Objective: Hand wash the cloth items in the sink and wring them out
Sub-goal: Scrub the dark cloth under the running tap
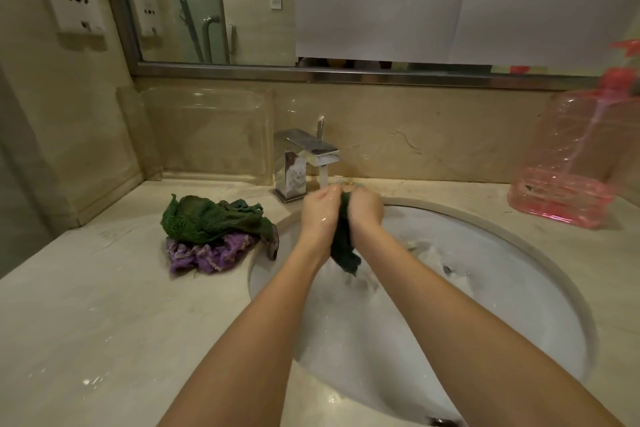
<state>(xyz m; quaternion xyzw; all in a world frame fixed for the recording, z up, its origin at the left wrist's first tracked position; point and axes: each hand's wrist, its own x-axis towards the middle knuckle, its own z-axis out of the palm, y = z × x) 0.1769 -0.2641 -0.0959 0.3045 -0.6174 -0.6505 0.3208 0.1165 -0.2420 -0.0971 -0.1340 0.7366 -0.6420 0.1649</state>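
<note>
dark green cloth (343, 243) bunched upright over white sink (502, 305) (wet, lower end dangling). green cloth (207, 218) heaped atop purple cloth (204, 255) on the counter (104, 322), left of sink.

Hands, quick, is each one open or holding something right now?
Left hand: gripping the dark green wet cloth.
Right hand: gripping the same cloth.

Top of dark cloth (343, 246) hidden between left hand (320, 210) and right hand (365, 210). In sink (526, 305) a pale blurred shape (426, 248), possibly another cloth. Right edge cuts pink bottle (571, 163).
</note>
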